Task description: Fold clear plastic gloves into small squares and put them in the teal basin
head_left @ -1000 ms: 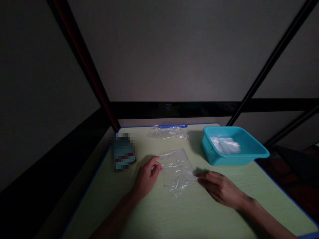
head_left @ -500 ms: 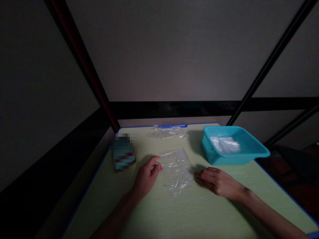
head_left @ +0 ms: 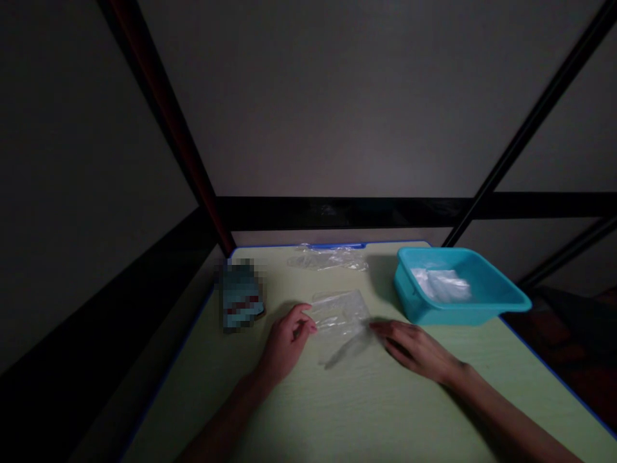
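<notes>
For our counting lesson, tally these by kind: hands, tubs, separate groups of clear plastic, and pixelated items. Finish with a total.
Hands: 2 (left hand, right hand)
Turquoise tub: 1
Clear plastic groups: 3 (middle plastic, far plastic, plastic inside the tub)
Pixelated item: 1
Total: 7

Probably a dim room in someone's home tbh, going by the small blue-edged, pale-green rectangular table [head_left: 299, 411] right up by big flat grey panels [head_left: 332, 116] crossed with a glossy black horizontal band [head_left: 376, 213] (wardrobe doors maybe, can't really tell)
</notes>
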Demonstrator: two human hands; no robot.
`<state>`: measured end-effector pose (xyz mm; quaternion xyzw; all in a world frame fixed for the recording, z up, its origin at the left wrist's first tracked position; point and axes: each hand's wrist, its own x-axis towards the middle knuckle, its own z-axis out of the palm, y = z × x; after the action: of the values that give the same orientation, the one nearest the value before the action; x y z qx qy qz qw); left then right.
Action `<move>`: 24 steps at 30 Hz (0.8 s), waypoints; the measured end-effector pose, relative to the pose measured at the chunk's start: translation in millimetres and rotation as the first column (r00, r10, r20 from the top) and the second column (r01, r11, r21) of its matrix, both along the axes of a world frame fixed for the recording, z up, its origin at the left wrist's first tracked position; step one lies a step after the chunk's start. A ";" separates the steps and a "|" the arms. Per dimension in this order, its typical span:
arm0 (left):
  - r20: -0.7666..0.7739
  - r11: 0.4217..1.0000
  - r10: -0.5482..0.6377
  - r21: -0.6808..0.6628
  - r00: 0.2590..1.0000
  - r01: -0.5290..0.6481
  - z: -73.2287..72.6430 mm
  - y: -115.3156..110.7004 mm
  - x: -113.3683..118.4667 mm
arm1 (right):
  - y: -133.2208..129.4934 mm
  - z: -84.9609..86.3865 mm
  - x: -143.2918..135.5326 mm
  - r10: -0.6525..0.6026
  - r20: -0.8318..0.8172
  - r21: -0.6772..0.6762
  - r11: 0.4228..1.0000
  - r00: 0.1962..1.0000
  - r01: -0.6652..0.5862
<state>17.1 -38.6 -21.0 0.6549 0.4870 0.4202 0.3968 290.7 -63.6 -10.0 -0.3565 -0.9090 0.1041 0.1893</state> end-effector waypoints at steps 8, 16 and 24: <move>0.046 1.000 0.001 -0.010 0.999 0.000 0.9 0.2 0.6 | 21.9 5.8 -10.8 -0.059 -0.145 -0.114 0.993 0.988 0.043; 0.075 0.982 0.051 -0.184 0.996 -0.037 9.4 2.7 1.6 | 46.2 10.2 -28.0 -0.327 -0.230 -0.264 0.927 0.917 0.264; 0.130 0.939 0.080 -0.344 0.988 -0.031 10.5 14.7 -3.3 | 68.2 -1.3 -45.6 -0.464 -0.220 -0.334 0.862 0.858 0.380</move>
<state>13.8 -23.9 -10.6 0.5308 0.5412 0.3860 0.5257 245.1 4.6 -11.3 -0.5524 -0.7451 0.2383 0.2880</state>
